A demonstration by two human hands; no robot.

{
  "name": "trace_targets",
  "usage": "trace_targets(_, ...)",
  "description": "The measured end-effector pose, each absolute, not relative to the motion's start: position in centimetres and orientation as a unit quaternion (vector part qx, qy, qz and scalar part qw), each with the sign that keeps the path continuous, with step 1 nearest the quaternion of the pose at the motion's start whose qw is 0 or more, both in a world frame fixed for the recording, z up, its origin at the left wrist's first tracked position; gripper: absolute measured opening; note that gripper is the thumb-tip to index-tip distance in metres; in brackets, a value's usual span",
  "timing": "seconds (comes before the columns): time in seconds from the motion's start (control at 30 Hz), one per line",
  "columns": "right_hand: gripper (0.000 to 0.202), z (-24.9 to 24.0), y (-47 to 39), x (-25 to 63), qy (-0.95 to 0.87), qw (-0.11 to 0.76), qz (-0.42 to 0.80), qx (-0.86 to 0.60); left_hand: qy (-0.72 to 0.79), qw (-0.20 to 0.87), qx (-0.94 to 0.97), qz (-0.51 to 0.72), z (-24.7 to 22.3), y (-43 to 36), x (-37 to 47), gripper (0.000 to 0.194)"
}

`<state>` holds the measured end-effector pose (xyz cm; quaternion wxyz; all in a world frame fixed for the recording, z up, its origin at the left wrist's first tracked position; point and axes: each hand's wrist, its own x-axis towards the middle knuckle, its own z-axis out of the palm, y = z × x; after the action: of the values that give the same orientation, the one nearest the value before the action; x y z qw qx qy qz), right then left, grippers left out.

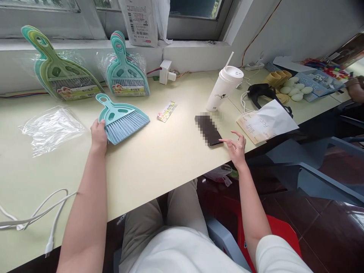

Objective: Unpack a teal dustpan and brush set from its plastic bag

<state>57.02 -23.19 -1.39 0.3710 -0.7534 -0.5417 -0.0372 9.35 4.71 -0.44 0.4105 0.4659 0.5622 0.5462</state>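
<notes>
My left hand grips the near edge of a small teal brush and dustpan set that lies flat on the pale desk. My right hand hovers open at the desk's front edge, fingers spread, its fingertips just beside a dark phone lying on the desk. A small printed label card lies between the brush set and the phone.
Two packs of bagged dustpan sets, green and teal, lean against the back wall. An empty clear bag lies at left, a white cable near the front. A white lidded cup, a paper bag and another person's hand are at right.
</notes>
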Motion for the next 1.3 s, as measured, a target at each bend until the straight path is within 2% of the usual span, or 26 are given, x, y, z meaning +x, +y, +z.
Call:
trace_targets(0.1, 0.048, -1.1, -23.0, 56.1, -0.518, 0.387, -0.067, -0.760, 0.562, 0.410, 0.468, 0.545, -0.4, 4.6, 9.3, 0.017)
trace_targets(0.23, 0.092, -0.6, -22.0, 53.1, -0.549, 0.313, -0.001, -0.775, 0.552, 0.414, 0.463, 0.556, -0.4, 4.6, 9.2, 0.015)
trace_targets(0.27, 0.097, -0.5, -21.6, 52.1, -0.553, 0.295, 0.006, -0.780, 0.549, 0.415, 0.462, 0.560, -0.4, 4.6, 9.2, 0.016)
trace_targets(0.5, 0.098, -0.5, -22.8, 45.9, -0.496, 0.355, -0.034, -0.792, 0.545, 0.420, 0.451, 0.568, -0.3, 4.5, 9.3, 0.018)
trace_targets(0.83, 0.088, -0.1, -28.9, 39.8, -0.547, 0.349, -0.005, -0.761, 0.536, 0.406, 0.468, 0.573, -0.8, 4.9, 9.0, 0.009)
trace_targets(0.9, 0.075, 0.2, -28.8, 40.9, -0.554, 0.360, 0.006, -0.751, 0.536, 0.407, 0.470, 0.571, -0.8, 5.0, 9.1, 0.008)
trace_targets(1.03, 0.033, 0.8, -27.2, 45.1, -0.605, 0.393, 0.063, -0.690, 0.533, 0.407, 0.475, 0.570, -0.8, 5.0, 9.1, 0.007)
trace_targets(1.17, 0.038, 1.2, -25.0, 48.0, -0.649, 0.404, 0.121, -0.633, 0.535, 0.404, 0.477, 0.569, -0.8, 5.0, 9.1, 0.010)
trace_targets(1.3, 0.046, 1.4, -24.1, 48.0, -0.685, 0.374, 0.145, -0.608, 0.541, 0.398, 0.479, 0.566, -0.5, 4.7, 9.2, 0.015)
